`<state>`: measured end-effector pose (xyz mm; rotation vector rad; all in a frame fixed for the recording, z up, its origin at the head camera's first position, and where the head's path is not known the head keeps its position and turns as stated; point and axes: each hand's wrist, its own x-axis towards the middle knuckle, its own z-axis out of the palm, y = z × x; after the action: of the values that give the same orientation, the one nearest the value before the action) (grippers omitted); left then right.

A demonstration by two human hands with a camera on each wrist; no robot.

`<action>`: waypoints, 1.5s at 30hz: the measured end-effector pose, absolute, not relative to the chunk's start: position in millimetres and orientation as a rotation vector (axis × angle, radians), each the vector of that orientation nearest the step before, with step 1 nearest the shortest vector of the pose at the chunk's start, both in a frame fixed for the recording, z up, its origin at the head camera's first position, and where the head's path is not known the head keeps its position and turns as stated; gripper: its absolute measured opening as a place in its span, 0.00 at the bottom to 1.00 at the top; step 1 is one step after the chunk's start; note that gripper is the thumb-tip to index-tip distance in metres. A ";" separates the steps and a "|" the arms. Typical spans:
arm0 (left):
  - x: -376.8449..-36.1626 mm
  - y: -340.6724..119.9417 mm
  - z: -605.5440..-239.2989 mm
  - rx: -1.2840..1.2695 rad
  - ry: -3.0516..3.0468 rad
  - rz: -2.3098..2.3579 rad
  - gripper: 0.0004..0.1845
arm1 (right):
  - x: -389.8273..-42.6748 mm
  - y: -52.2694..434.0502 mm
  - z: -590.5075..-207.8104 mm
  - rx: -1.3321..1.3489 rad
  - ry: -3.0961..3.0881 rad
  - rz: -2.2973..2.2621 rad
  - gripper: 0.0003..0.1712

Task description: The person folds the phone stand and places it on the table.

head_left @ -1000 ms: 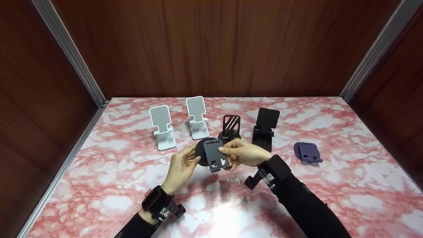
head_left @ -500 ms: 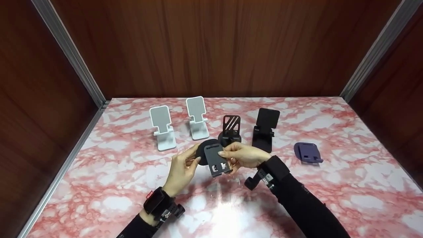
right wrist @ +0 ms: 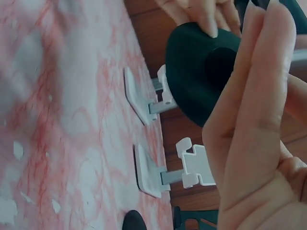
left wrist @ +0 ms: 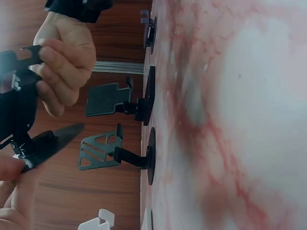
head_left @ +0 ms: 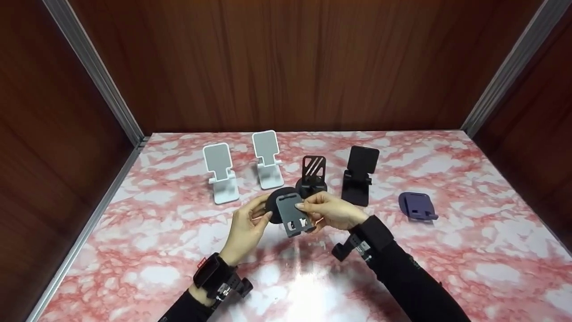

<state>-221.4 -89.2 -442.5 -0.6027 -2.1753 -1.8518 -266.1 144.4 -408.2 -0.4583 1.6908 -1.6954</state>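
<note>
Marbled pink and white, the table (head_left: 134, 250) carries a far row of phone stands, each opened with its plate tilted back as if set out for display. At the left stand two white stands (head_left: 220, 173) (head_left: 267, 159), side by side. Just near of them, the left hand (head_left: 245, 228) curls its fingers round the round base of a dark stand (head_left: 289, 210) held up off the table in the middle; the right hand (head_left: 330, 210) pinches its grey plate from the other side, apparently so the two parts can be hinged against each other. Behind it stands a black slotted stand (head_left: 313, 175) on a round foot, then a black stand (head_left: 359, 174) to the right. Far right, well apart, a purple stand (head_left: 417, 205) lies folded flat.
</note>
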 end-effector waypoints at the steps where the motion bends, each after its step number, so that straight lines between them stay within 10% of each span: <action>1: -221.6 -89.2 -442.1 -0.602 -2.175 -1.851 0.21 | -264.6 144.0 -407.9 -0.462 1.731 -1.695 0.14; 13: -222.5 -85.5 -442.1 -0.537 -2.146 -1.999 0.21 | -255.5 144.4 -416.1 -0.452 1.858 -1.799 0.24; 23: -226.5 -75.2 -442.3 -0.540 -2.210 -2.037 0.21 | -256.4 149.8 -423.2 -0.402 1.623 -2.024 0.04; 45: -245.9 -42.4 -420.8 -0.527 -2.212 -2.478 0.28 | -257.0 177.0 -415.2 -0.396 1.895 -2.065 0.11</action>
<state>-245.9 -42.4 -420.8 -0.5267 -2.2115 -2.4783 -257.0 177.0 -415.2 -0.3959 1.8946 -2.0647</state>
